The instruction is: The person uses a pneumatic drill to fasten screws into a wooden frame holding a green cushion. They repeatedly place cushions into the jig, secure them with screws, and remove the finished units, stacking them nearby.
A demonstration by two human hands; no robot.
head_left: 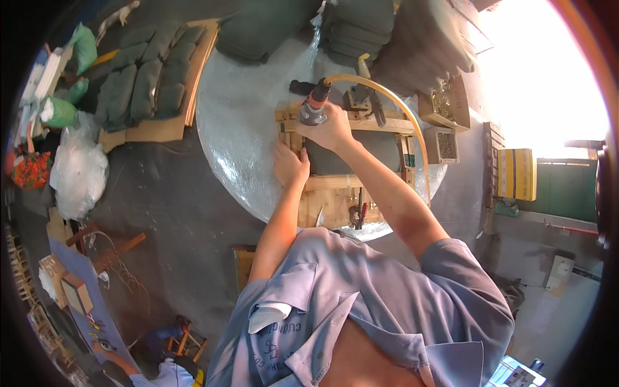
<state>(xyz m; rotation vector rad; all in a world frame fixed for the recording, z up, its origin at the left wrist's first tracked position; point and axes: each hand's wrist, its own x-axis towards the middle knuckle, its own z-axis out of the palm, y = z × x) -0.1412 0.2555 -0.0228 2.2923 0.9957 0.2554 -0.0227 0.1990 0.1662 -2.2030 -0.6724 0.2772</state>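
My right hand [330, 129] is closed around an air screwdriver [314, 111] with a grey and orange body, held over the left end of a wooden frame [329, 183]. A yellow air hose [387, 92] curves from its top down to the right. The tool's tip is hidden. My left hand [292, 166] grips the frame's left end, thumb and fingers on either side of the wood. A dark grey padded panel [361, 153] lies within the frame. Near the frame's front stands a toggle clamp [359, 211] with a red handle.
A round table [225, 161] covered in clear plastic film bears the work. Dark cushions [361, 26] are stacked at its far side; more lie on cardboard [187, 97] at left. Two boxes of small metal pieces [443, 143] stand at right. Another person [171, 373] is at lower left.
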